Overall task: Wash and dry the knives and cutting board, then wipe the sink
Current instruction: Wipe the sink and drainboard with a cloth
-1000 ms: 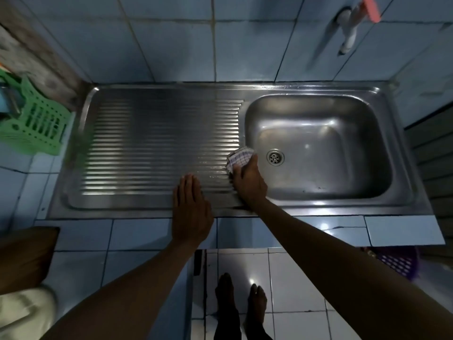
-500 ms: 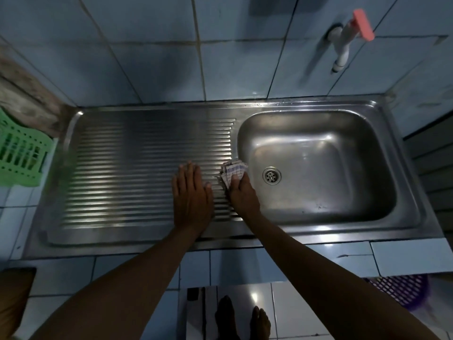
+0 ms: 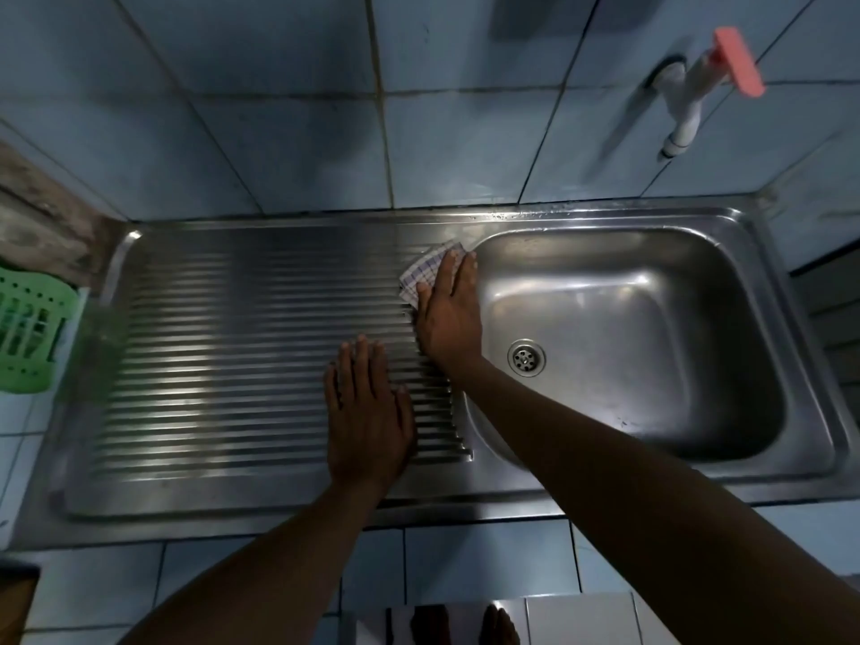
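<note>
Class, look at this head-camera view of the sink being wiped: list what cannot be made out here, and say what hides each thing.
- Checked cloth: mostly covered by the right hand pressing on it.
- Green basket: cut off by the left edge; contents unreadable.
- Feet: cut off by the bottom edge.
- Drainboard under the flat left hand: hidden.
- Knives and cutting board: not in view.

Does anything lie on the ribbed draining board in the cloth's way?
Only the left hand, resting flat there, nearer than the checked cloth under the right hand; otherwise the steel draining board shows nothing.
</note>
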